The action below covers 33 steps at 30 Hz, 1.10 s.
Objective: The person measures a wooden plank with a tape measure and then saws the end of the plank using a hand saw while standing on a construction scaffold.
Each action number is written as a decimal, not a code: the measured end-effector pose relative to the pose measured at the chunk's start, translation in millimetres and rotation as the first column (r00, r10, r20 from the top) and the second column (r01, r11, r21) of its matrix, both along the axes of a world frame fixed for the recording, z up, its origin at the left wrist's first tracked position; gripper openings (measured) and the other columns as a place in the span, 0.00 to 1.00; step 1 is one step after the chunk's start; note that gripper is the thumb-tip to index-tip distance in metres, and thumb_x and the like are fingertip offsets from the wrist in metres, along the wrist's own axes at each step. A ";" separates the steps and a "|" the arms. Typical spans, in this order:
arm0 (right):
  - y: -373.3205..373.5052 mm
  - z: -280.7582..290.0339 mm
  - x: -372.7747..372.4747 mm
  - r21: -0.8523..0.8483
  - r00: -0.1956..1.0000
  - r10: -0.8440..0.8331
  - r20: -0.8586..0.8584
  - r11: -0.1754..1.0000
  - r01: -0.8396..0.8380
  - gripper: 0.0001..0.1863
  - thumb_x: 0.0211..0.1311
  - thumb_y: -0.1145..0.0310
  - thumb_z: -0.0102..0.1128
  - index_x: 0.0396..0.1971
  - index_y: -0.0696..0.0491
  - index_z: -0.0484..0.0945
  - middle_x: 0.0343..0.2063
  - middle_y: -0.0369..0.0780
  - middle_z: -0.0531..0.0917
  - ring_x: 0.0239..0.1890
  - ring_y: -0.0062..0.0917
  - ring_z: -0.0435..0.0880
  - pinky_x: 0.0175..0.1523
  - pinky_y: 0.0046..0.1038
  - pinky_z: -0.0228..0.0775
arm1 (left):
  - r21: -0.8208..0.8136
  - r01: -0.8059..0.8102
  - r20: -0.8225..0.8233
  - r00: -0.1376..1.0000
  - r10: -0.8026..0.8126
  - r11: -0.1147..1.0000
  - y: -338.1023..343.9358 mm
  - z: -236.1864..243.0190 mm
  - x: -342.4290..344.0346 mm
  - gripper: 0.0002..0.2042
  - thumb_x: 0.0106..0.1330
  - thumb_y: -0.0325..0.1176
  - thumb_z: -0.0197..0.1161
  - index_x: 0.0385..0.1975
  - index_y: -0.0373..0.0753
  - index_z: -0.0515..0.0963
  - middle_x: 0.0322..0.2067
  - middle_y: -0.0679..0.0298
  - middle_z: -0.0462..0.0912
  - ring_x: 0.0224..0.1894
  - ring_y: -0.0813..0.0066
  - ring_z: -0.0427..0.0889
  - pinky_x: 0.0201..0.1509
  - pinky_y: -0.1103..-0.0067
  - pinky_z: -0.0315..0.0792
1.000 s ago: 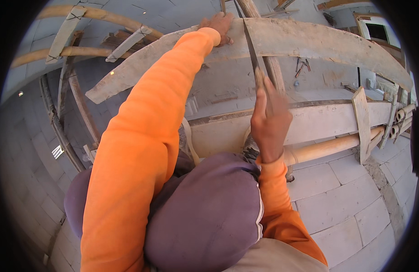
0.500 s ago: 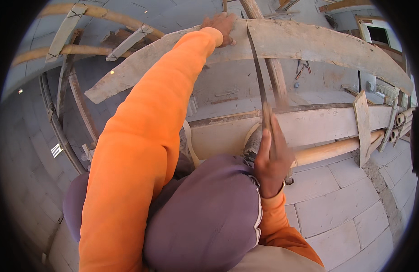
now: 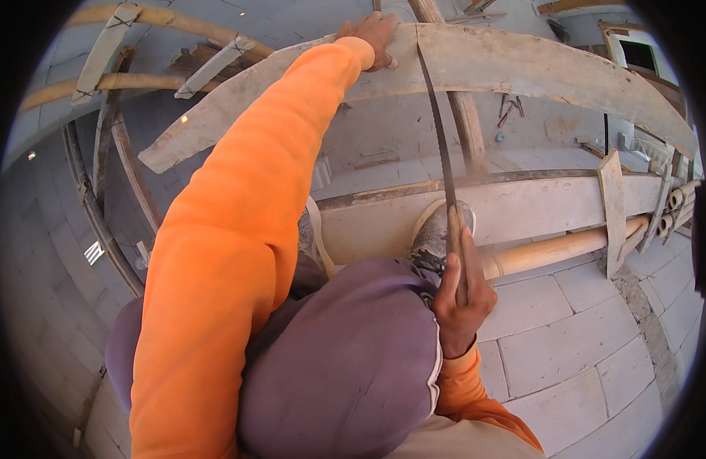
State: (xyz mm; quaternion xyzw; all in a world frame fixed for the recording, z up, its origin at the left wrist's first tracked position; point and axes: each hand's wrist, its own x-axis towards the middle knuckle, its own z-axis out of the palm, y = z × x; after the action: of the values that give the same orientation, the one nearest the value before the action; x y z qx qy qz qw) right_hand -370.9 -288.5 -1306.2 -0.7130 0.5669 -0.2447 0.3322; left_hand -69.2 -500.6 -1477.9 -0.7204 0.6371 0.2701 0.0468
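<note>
Gripping the wooden handle of a handsaw [image 3: 437, 145], the right hand [image 3: 461, 298] is closed tight around it, low in the view beside the raised knee in purple trousers [image 3: 345, 359]. The saw's thin, dark blade runs up from that fist to a weathered wooden plank [image 3: 536, 69], meeting its near edge in a narrow cut. The left hand [image 3: 372, 34], at the end of an orange sleeve [image 3: 238, 229], lies palm-down on top of the plank just left of the blade, fingers spread flat and pressing rather than clasping. A worn grey shoe [image 3: 437, 233] rests on a lower horizontal board [image 3: 536, 206], just behind the handle. A pale round pole [image 3: 559, 249] runs beneath that board, over a floor of pale grey blocks [image 3: 567, 344].
</note>
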 end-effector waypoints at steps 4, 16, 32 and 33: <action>-53.2 -25.1 35.7 -0.031 1.000 -0.014 -0.008 0.999 0.014 0.18 0.67 0.75 0.58 0.56 0.62 0.78 0.38 0.54 0.86 0.32 0.41 0.89 0.34 0.29 0.78 | -0.019 0.014 0.017 1.000 -0.014 1.000 0.7 5.8 -8.9 0.32 0.58 0.45 0.73 0.61 0.51 0.66 0.57 0.60 0.72 0.67 0.58 0.67 0.66 0.57 0.59; -1.6 -4.9 5.9 0.038 1.000 -0.024 0.017 0.999 0.024 0.19 0.67 0.76 0.58 0.56 0.64 0.77 0.47 0.53 0.85 0.34 0.39 0.90 0.38 0.29 0.81 | -0.002 -0.023 0.023 0.999 0.023 1.000 7.8 10.4 -9.1 0.29 0.59 0.44 0.74 0.57 0.46 0.69 0.58 0.62 0.72 0.68 0.61 0.67 0.68 0.57 0.57; -82.2 -49.7 48.6 -0.062 0.999 -0.032 -0.013 0.998 0.032 0.19 0.66 0.75 0.59 0.56 0.61 0.78 0.41 0.54 0.86 0.33 0.42 0.88 0.35 0.33 0.79 | -0.048 0.007 0.044 0.999 -0.005 0.999 -1.3 13.6 -27.8 0.28 0.59 0.43 0.74 0.57 0.46 0.69 0.59 0.60 0.73 0.68 0.61 0.68 0.67 0.57 0.58; -108.9 -59.7 55.4 -0.123 0.998 -0.041 -0.054 0.992 0.034 0.19 0.65 0.75 0.59 0.56 0.61 0.78 0.40 0.55 0.86 0.32 0.44 0.88 0.35 0.34 0.78 | -0.080 0.028 0.043 0.999 -0.025 0.996 -10.2 13.3 -40.2 0.28 0.59 0.43 0.74 0.57 0.46 0.69 0.59 0.60 0.73 0.68 0.61 0.68 0.67 0.58 0.58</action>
State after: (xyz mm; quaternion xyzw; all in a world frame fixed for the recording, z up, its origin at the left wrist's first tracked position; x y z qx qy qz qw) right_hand -315.5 -397.3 -1365.9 -0.7279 0.5733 -0.2646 0.2674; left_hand -109.4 -510.8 -1464.5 -0.7186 0.6559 0.2283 0.0343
